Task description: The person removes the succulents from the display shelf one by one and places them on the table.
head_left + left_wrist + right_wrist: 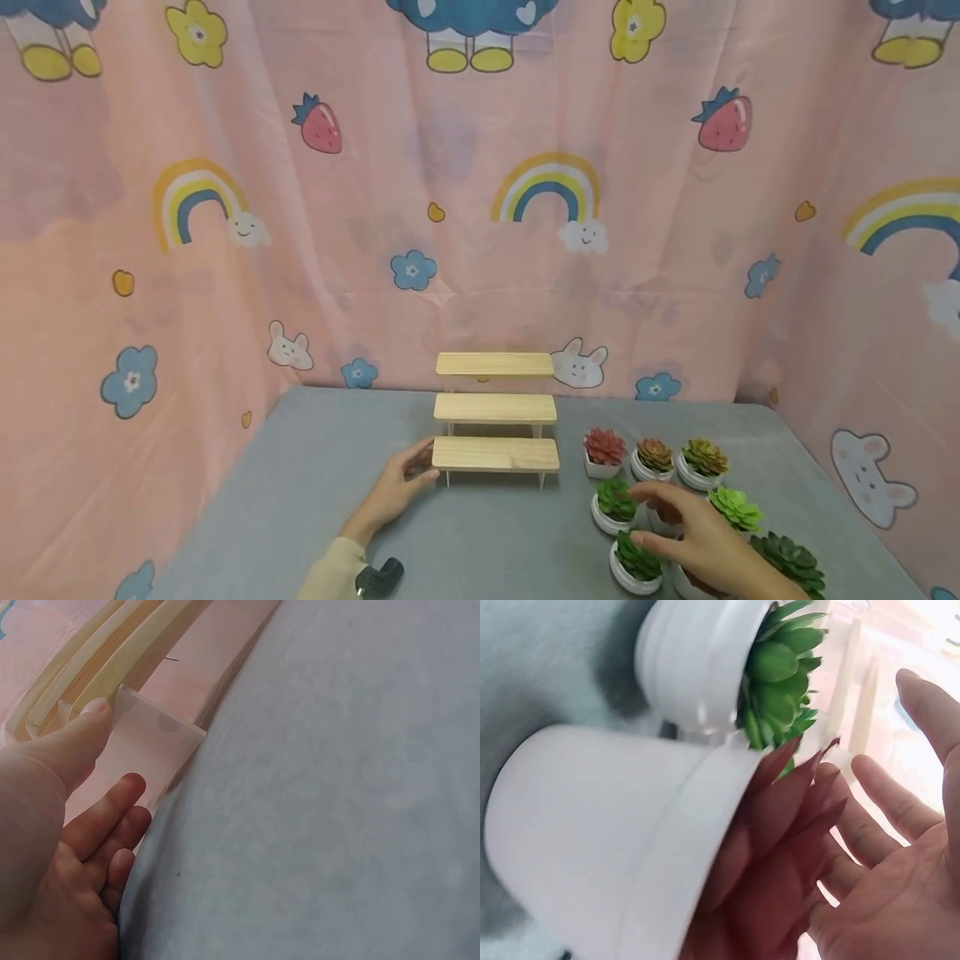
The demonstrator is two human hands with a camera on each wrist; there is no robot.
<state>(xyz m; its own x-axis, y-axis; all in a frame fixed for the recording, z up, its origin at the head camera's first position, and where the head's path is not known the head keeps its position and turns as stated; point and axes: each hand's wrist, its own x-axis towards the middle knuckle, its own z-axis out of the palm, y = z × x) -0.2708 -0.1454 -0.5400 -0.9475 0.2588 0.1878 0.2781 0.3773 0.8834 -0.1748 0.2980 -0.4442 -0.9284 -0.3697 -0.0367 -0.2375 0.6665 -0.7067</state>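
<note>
A three-tier wooden display stand (pixel 495 454) with clear side supports stands at the table's back middle. My left hand (pixel 396 490) grips the left end of its lowest board, the thumb at the front edge; in the left wrist view the other fingers lie beside the clear support (pixel 154 731). Over the group of potted succulents on the right, my right hand (pixel 701 533) is spread with nothing held. Beneath its palm, in the right wrist view, is a dark red succulent (pixel 761 862) in a white pot (pixel 615 832). A green succulent (pixel 780 675) in a round white pot is beside it.
More potted succulents stand around the right hand: a red one (pixel 604 447), an orange-brown one (pixel 654 456), a yellow-green one (pixel 705 457), a bright green one (pixel 735 507) and a dark green one (pixel 789 560). A patterned pink curtain (pixel 465 317) encloses the grey table (pixel 337 442).
</note>
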